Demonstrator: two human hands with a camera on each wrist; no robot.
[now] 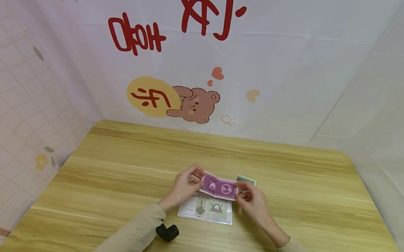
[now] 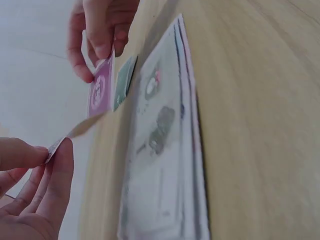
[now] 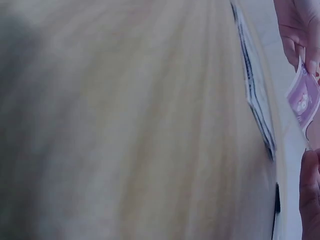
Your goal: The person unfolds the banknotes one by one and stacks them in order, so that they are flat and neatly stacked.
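A purple play banknote (image 1: 226, 189) with a crease across it is stretched between both hands, raised over the table. My left hand (image 1: 184, 186) pinches its left end between thumb and fingers. At the other end, my right hand (image 1: 254, 202) pinches the right edge. Just below lies a stack of pale banknotes (image 1: 207, 209), the top one marked with a 1 and a small cartoon figure. A green banknote (image 1: 246, 179) sits behind the right hand, partly covered by it. In the left wrist view the purple note (image 2: 101, 89) bends along its fold.
The wood-grain table (image 1: 125, 167) extends to both sides of the notes. A white cloth backdrop (image 1: 289, 61) with red characters and a cartoon bear (image 1: 195, 105) rises at its far edge. Each wrist wears a black camera (image 1: 167, 232).
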